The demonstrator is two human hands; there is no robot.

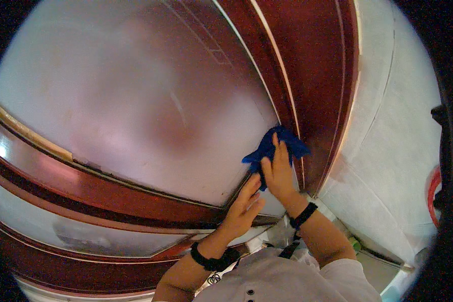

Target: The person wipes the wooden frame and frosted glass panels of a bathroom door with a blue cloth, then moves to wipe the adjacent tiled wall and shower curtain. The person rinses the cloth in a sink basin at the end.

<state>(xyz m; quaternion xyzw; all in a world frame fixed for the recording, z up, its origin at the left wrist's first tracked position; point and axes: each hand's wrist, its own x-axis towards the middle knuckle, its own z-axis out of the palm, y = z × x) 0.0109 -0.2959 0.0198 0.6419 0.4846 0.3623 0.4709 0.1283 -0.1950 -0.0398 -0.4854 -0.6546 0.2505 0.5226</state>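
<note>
My right hand (281, 171) lies on a crumpled blue cloth (266, 149), its fingers spread over the folds. The cloth is pressed against the corner of a large cloudy, glass-like pane (136, 113), where the pane meets a dark red wooden frame (309, 75) with pale edge lines. Just below the cloth, my left hand (241, 215) is raised with its fingers apart. Its fingertips reach the cloth's lower edge; whether they touch it cannot be told. Both wrists wear black bands.
A red wooden rail (98, 185) runs along the pane's near side, with a tan strip (30, 130) on its edge. Beyond it is a second, narrower pane (83, 230). A pale wall (385, 124) rises at the right, with a red curved object (433, 196) at the rim.
</note>
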